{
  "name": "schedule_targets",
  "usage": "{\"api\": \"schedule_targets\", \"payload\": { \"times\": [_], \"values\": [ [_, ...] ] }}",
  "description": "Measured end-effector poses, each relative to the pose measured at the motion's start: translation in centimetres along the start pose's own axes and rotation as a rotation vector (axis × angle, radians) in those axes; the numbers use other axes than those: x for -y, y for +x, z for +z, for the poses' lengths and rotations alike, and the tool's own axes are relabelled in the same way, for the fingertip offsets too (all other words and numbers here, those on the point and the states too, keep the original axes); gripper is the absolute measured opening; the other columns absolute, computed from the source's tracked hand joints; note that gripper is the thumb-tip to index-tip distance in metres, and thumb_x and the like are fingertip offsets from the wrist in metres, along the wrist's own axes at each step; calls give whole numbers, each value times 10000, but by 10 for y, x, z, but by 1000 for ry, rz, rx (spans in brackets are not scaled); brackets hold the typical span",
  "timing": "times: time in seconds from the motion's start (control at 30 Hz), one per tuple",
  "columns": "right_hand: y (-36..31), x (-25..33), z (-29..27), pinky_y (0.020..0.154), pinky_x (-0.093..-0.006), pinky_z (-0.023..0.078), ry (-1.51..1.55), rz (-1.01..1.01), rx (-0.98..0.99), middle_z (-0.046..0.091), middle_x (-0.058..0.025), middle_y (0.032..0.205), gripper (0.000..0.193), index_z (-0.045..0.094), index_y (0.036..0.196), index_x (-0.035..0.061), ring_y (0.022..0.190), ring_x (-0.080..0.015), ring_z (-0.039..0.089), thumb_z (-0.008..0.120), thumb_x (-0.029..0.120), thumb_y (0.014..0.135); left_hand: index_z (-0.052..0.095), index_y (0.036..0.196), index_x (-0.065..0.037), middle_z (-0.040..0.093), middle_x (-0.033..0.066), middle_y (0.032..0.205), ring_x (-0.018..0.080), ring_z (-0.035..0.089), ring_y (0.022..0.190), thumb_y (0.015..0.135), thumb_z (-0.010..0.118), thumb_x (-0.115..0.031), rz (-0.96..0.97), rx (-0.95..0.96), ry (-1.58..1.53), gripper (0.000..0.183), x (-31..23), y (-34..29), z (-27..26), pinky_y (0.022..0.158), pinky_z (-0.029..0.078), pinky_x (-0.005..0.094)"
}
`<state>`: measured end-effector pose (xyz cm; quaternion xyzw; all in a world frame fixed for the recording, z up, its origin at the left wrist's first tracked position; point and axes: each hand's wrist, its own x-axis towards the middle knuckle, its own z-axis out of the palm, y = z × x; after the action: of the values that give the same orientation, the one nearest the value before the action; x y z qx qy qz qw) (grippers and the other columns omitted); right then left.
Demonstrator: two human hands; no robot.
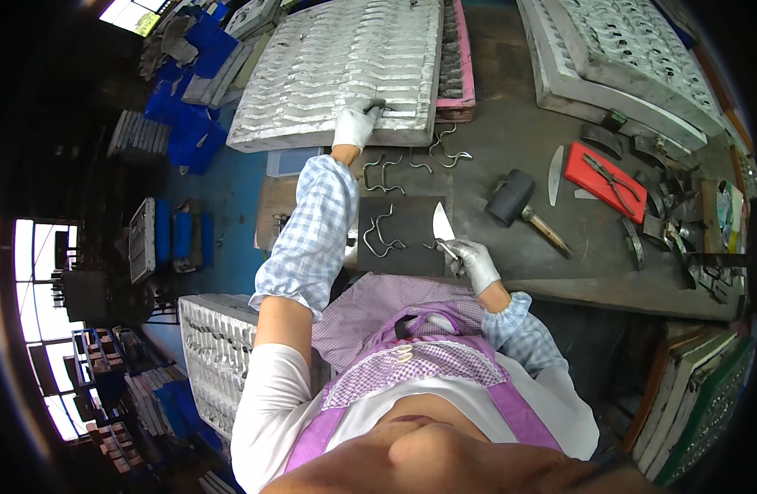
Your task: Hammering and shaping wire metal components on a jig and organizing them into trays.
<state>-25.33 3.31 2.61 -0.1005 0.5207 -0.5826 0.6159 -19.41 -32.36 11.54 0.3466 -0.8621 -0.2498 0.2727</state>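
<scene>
My left hand [358, 123], in a white glove, reaches out to the near edge of a large pale tray [337, 74] with rows of wavy grooves. Its greyed fingertips are bent together at one groove; whatever they pinch is too small to make out. In my right hand [475, 263], gloved with grey-stained fingers, is a knife [442, 222], its pointed blade directed away from me over a dark mat [428, 262]. Bent metal wire pieces [383, 233] lie on the mat. More bent wires [384, 174] rest between the mat and the tray.
Right of the knife lies a black-headed mallet [512, 199]. Beyond it are a loose blade [555, 174], pliers [610, 177] on a red plate [584, 169], and several curved metal pieces [633, 243]. Stacked trays [551, 82] stand at the back right; another tray [218, 354] stands near my left side.
</scene>
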Motion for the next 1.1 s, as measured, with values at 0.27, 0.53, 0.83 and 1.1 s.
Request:
{"api": "schedule_targets", "payload": {
  "times": [0.27, 0.53, 0.83, 1.1],
  "values": [
    [6, -1, -2, 470, -194, 380, -97, -45, -24, 647, -22, 769, 252, 685, 1100, 3, 536, -54, 519, 573, 183, 963, 717, 1064, -63, 704, 135, 994, 312, 672, 913, 848, 691, -158, 214, -363, 16, 237, -38, -58, -25, 815, 524, 398],
    [14, -13, 26, 751, -381, 503, -802, -416, -227, 671, -150, 912, 401, 594, 1275, 39, 844, -280, 650, 627, 174, 900, 620, 1222, -123, 550, 73, 1353, 311, 518, 1224, 840, 690, -245, 31, 244, 398, 407, -7, -298, 6, 965, 460, 423],
    [46, -51, 82, 735, -476, 531, -1431, -479, -214, 679, -219, 1018, 487, 491, 1348, 61, 907, -354, 670, 599, 168, 886, 676, 997, -50, 607, 114, 1270, 313, 612, 1092, 860, 679, -192, -1, 220, 152, 197, 33, -294, -17, 951, 487, 416],
    [9, 42, -32, 884, -381, 523, -843, -874, -589, 680, -165, 1109, 352, 641, 1234, 76, 1026, -335, 661, 650, 127, 886, 684, 1125, -139, 598, 46, 1266, 277, 593, 1006, 831, 601, -86, 148, 294, 201, 309, -8, -289, 14, 882, 483, 406]
  ]
}}
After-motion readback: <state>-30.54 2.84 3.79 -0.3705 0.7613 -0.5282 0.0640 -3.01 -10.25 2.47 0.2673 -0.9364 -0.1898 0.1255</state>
